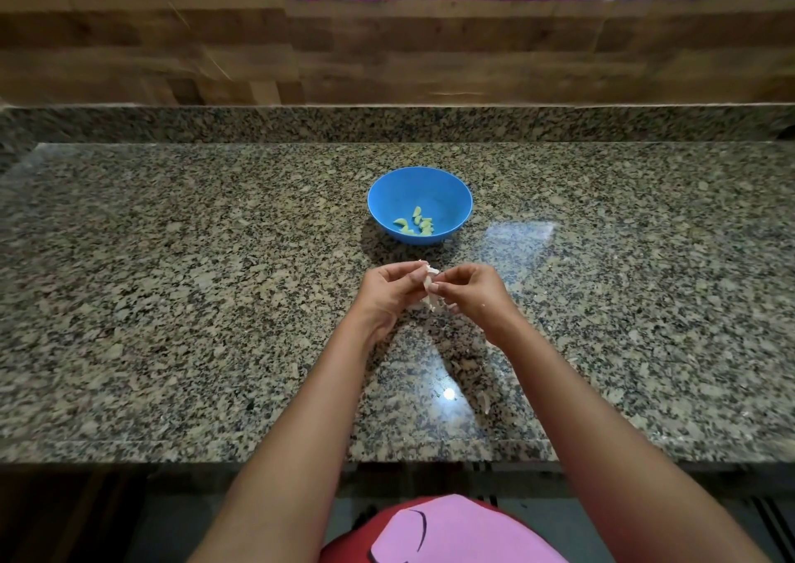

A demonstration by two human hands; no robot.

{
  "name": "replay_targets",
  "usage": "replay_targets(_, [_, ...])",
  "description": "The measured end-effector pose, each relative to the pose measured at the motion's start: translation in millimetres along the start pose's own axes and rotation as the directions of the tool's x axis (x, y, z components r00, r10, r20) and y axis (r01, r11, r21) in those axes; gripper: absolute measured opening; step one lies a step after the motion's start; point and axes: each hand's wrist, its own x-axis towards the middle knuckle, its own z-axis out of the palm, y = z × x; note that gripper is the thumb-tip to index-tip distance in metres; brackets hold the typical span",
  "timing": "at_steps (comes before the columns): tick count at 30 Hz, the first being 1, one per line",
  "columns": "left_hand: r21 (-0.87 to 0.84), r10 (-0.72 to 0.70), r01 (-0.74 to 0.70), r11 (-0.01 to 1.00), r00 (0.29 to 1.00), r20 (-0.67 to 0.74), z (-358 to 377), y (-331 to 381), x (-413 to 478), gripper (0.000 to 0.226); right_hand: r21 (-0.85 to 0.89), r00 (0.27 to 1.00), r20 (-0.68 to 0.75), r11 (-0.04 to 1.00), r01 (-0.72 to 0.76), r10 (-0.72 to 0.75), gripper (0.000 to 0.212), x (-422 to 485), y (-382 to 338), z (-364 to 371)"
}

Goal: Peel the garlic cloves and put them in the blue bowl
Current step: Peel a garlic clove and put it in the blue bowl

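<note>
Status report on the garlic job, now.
Left hand and right hand both pinching one garlic clove, skin part off. Several peeled cloves in blue bowl. Path to bowl clear.

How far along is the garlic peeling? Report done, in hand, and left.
Done: several peeled cloves lie in the blue bowl. In hand: the left hand and right hand pinch one garlic clove, papery skin coming off. Left: finishing it and dropping it in; no other unpeeled cloves are visible on the granite counter.

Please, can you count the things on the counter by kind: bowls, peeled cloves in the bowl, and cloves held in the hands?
Blue bowl: 1
Peeled cloves in the bowl: about 6, clumped, so the count is uncertain
Garlic clove pinched between left hand and right hand: 1
Total: about 8
</note>
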Motion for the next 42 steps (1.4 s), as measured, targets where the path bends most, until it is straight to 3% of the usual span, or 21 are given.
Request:
replay_targets(7, [-0.061,-0.008,0.005,0.998,0.999,-0.045,2,0,-4,0.006,-0.180,0.996,-0.064,0.982,0.051,-0.064,0.008,9,9,9])
replay_targets(13, [-0.074,-0.008,0.000,0.997,0.993,-0.116,1,-1,-2,0.006,-0.179,0.996,-0.037,0.981,0.071,-0.079,0.018,11,12,13])
replay_targets(16, [-0.072,-0.009,0.003,0.997,0.996,-0.087,0,0,-1,0.007,-0.222,0.990,-0.071,0.970,0.102,-0.121,0.013,11,11,13])
replay_targets(21, [0.107,0.011,-0.013,0.994,1.000,0.017,-6,0,3,0.008,-0.232,0.992,-0.026,0.966,0.112,-0.121,0.010,11,11,11])
replay_targets(25, [0.166,0.014,-0.017,0.986,1.000,0.016,-6,-2,5,0.009,-0.264,0.994,-0.048,0.961,0.087,-0.103,0.011,14,12,12])
replay_targets(29, [0.146,-0.001,0.002,0.989,1.000,-0.005,-8,-3,7,0.011,-0.185,0.999,-0.033,0.982,0.023,-0.030,0.015,17,14,12])
replay_targets(36, [0.125,-0.033,0.041,0.991,0.997,-0.068,-7,-6,10,0.019,0.182,0.979,0.079,0.963,-0.200,0.189,0.012,19,11,6])
replay_targets(38, [0.146,-0.036,0.048,0.988,0.996,-0.082,-9,-6,11,0.023,0.294,0.961,0.128,0.916,-0.271,0.244,0.013,20,9,1])
replay_targets(42, [0.324,-0.004,0.038,0.945,0.995,-0.104,-10,-5,10,0.025,0.305,0.949,0.120,0.898,-0.316,0.293,0.013,20,9,-4])
